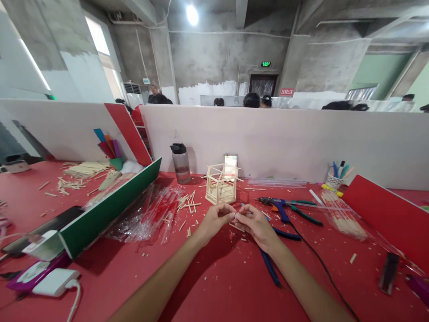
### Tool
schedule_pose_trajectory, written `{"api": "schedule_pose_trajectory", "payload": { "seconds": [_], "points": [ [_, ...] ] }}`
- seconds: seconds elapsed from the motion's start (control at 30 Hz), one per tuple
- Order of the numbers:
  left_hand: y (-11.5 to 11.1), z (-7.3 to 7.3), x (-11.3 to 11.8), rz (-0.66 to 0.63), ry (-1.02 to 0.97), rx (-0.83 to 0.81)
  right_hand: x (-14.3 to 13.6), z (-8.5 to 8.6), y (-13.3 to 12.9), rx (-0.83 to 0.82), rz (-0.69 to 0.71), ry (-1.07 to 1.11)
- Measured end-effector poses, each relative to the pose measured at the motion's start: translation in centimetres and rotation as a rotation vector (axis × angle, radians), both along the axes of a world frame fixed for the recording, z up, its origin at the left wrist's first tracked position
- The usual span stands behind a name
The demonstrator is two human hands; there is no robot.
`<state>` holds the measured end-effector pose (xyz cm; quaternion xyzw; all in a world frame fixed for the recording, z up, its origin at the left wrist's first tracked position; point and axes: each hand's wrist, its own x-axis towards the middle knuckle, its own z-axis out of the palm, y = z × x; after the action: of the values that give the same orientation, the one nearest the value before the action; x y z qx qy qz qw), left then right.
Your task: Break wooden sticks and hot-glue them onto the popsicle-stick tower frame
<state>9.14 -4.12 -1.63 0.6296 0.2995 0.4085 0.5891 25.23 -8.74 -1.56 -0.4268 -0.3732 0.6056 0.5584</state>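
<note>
My left hand (217, 220) and my right hand (255, 223) meet above the red table, thumbs and forefingers pinched together at the tips. Between them is a tiny pale piece, too small to name. Just behind the fingers stands an open frame of thin wooden sticks (217, 190), with a phone-like bright panel (231, 166) at its back. Blue-handled pliers (271, 267) lie under my right hand, their jaws partly hidden. To the right lies a blue glue gun (283, 211) with its black cord trailing towards me.
Short stick pieces (189, 203) and clear plastic wrapping (140, 219) lie on the left. A water bottle (181, 164) stands by the white partition (284, 138). Green-handled pliers (308, 214) and bundled sticks (345, 217) lie right. Green (110, 208) and red (392, 219) boards flank the space.
</note>
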Motion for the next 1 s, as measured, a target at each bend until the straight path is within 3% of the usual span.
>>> {"api": "schedule_pose_trajectory", "payload": {
  "seconds": [0.3, 0.4, 0.53, 0.7, 1.0],
  "points": [
    [0.5, 0.4, -0.5, -0.033, 0.074, 0.074, 0.2, 0.2, -0.1, 0.037, 0.019, -0.105],
    [1.8, 1.2, -2.3, 0.059, 0.201, 0.21, 0.9, 0.3, 0.1, 0.122, 0.037, -0.306],
    [3.4, 2.2, -5.4, 0.171, 0.502, 0.428, 1.1, -0.1, 0.1, 0.222, 0.166, -0.615],
    [4.1, 1.8, -7.8, 0.106, 0.846, 0.592, -0.5, -0.5, -0.7, 0.323, 0.228, -0.925],
    [4.6, 0.9, -8.5, -0.114, 1.069, 0.599, -1.3, -0.3, -1.0, 0.384, 0.339, -1.114]
  ]
}}
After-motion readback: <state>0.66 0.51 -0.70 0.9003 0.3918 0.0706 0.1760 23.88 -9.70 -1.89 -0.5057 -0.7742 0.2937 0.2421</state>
